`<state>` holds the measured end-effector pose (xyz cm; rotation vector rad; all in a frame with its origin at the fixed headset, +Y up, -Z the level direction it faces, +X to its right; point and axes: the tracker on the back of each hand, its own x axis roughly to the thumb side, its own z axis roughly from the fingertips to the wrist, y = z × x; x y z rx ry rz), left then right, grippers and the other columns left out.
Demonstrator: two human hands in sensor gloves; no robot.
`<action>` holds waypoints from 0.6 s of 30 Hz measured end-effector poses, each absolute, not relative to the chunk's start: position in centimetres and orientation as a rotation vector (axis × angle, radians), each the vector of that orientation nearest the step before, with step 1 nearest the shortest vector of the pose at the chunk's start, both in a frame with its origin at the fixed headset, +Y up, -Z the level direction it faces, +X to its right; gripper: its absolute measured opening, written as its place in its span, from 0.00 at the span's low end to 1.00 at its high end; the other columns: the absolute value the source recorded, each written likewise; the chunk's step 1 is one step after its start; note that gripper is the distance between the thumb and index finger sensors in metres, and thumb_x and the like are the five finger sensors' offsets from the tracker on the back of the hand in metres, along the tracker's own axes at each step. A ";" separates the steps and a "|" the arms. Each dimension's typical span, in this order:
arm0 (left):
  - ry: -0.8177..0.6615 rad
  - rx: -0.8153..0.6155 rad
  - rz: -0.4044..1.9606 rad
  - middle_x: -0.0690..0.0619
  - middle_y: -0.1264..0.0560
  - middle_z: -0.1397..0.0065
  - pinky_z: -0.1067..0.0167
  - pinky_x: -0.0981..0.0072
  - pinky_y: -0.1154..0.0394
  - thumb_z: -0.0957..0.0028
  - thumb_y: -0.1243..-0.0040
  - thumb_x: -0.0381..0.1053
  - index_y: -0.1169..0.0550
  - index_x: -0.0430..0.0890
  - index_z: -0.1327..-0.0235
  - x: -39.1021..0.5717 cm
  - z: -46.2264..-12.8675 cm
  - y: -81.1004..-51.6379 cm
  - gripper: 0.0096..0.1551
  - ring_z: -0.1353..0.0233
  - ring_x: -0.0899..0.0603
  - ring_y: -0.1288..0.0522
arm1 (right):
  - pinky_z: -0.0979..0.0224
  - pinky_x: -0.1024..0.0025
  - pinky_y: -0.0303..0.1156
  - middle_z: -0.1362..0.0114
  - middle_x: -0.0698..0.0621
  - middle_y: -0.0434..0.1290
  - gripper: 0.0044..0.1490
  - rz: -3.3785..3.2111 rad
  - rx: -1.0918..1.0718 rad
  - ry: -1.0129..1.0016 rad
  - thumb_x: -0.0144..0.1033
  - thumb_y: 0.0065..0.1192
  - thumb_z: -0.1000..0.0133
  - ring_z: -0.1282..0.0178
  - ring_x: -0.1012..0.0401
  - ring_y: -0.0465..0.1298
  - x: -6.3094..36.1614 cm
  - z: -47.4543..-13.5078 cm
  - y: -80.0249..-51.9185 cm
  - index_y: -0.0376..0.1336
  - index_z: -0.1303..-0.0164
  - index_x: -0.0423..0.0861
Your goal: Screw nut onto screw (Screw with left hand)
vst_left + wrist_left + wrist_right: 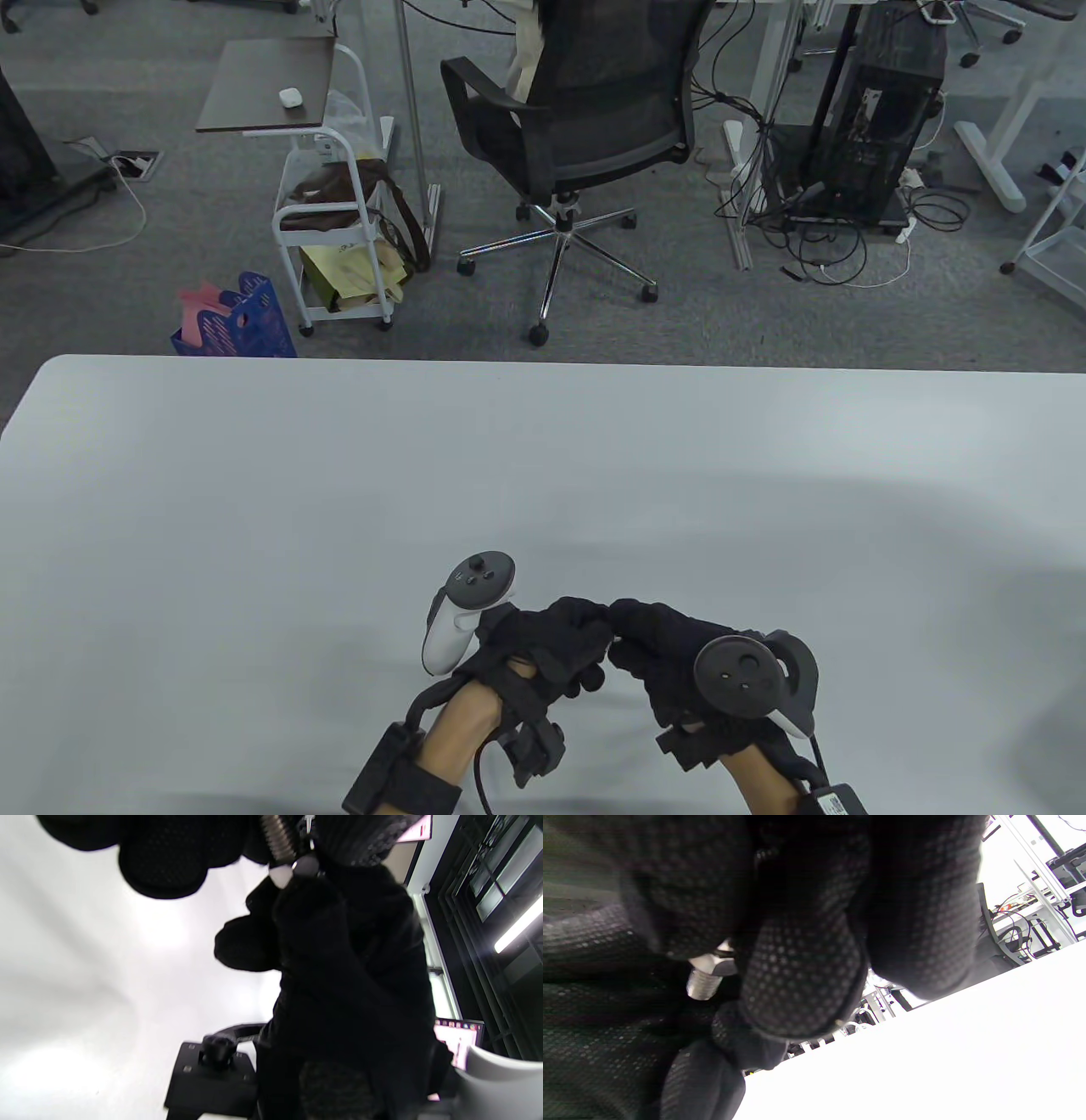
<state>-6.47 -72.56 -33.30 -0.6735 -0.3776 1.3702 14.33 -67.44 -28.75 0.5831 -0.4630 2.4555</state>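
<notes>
My two gloved hands meet fingertip to fingertip low over the white table (339,509), near its front edge. My left hand (551,645) grips the screw. Its silver threaded shaft (278,836) hangs between my left fingers (161,861) in the left wrist view. My right hand (670,658) pinches the hex nut (712,963), and a short threaded end of the screw (702,984) pokes out of the nut. My right fingers (801,984) wrap closely around the nut. In the table view the screw and nut are hidden between the fingertips.
The table's far edge runs across the middle of the table view. Beyond it are a black office chair (585,119), a white trolley (335,246) and a blue basket (242,323) on the floor.
</notes>
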 end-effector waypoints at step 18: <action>-0.410 -0.689 1.332 0.32 0.30 0.39 0.51 0.40 0.30 0.51 0.45 0.49 0.29 0.35 0.38 -6.3 -33.3 -72.3 0.31 0.49 0.30 0.24 | 0.56 0.63 0.91 0.53 0.54 0.86 0.30 2.446 0.580 -0.471 0.44 0.75 0.64 0.70 0.66 0.92 14.4 -28.8 -67.4 0.74 0.51 0.48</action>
